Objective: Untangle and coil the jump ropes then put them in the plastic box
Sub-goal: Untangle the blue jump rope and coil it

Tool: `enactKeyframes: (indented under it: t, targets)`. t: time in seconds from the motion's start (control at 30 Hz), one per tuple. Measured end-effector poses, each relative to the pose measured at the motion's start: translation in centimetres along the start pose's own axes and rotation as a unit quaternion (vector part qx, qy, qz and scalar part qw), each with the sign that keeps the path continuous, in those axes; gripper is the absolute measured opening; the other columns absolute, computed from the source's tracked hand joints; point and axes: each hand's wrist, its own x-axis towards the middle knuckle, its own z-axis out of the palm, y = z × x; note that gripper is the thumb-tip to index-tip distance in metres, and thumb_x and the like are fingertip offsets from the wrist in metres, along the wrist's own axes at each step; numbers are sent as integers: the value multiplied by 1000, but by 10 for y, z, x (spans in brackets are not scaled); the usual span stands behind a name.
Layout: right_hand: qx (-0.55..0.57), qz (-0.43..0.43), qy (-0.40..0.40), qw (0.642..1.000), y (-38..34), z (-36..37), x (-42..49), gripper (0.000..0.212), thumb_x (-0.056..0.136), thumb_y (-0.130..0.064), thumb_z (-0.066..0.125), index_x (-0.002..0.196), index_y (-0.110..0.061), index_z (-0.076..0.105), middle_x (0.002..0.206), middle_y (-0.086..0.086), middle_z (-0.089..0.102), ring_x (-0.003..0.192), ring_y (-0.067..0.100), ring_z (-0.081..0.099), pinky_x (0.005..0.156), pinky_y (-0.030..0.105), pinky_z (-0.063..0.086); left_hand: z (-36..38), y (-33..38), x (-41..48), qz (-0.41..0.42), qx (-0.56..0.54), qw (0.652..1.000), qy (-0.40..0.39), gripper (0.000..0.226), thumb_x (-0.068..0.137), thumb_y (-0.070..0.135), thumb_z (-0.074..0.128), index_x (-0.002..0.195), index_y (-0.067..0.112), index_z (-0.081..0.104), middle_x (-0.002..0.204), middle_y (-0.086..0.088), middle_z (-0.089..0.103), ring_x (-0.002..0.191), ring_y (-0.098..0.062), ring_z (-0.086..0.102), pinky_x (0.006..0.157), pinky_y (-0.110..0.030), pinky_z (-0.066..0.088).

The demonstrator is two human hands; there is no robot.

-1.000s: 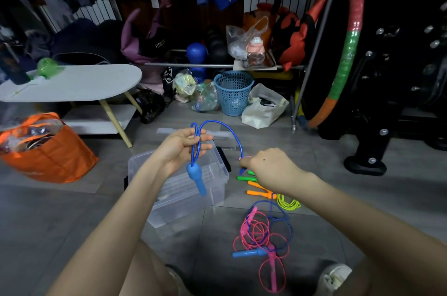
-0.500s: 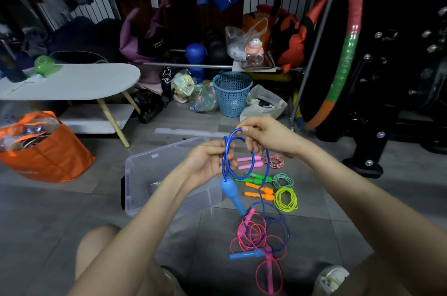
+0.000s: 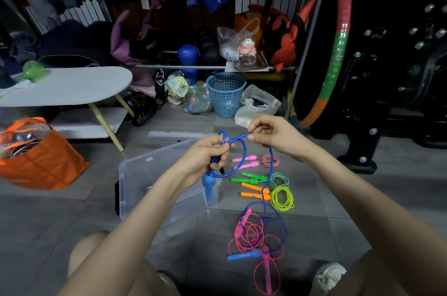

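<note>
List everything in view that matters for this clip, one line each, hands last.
blue jump rope: one, blue, looped between both hands, tail down into floor tangle
pink jump rope: one, pink, near floor, tangled with the blue one
pink-handled jump rope: one, red-white cord, coiled, floor right of box
green-handled jump rope: one, teal cord, coiled, beside it
orange-handled jump rope: one, yellow-green cord, coiled, beside those
plastic box: one, clear, floor, behind left forearm
basket: one, blue, floor at back
bag: one, orange, floor at left
table: one, white, behind the bag
hoop: one, red-green-orange, leaning at right
left hand: one, gripping the blue loops
right hand: one, pinching the blue cord
</note>
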Motion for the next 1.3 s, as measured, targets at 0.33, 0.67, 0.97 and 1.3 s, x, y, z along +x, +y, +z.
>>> enactKeyframes:
  t: [0.33, 0.67, 0.97, 1.3]
  targets:
    - [74, 82, 30, 993, 63, 7, -35, 8, 81, -2, 66, 78, -8, 62, 70, 4, 62, 60, -1, 58, 62, 11, 44, -6, 23, -5, 8, 27, 999, -46, 19, 90, 1, 42, 88, 1, 61, 49, 4, 39, 41, -5, 28, 46, -20, 16]
    - [-20, -43, 316, 948, 17, 5, -25, 30, 92, -24, 56, 79, 2, 65, 57, 14, 49, 60, 7, 39, 56, 28, 32, -14, 14, -1, 12, 109, 994, 27, 18, 95, 6, 44, 94, 2, 61, 49, 6, 41, 46, -8, 30, 51, -25, 16]
    - [377, 175, 161, 895, 77, 4, -30, 19, 83, 15, 50, 84, -3, 54, 55, 4, 50, 45, 9, 44, 42, 16, 35, -38, 9, -2, -30, -234, 969, -72, 27, 57, 12, 81, 73, 4, 61, 44, 7, 33, 34, -2, 28, 34, -14, 23]
    - [2, 132, 291, 948, 92, 35, -65, 6, 86, -7, 63, 83, -11, 66, 63, -8, 60, 53, 0, 54, 53, 15, 42, -39, -11, -3, 18, 5, 994, 107, 19, 96, 3, 38, 86, 5, 54, 44, 9, 35, 38, -4, 28, 39, -13, 23]
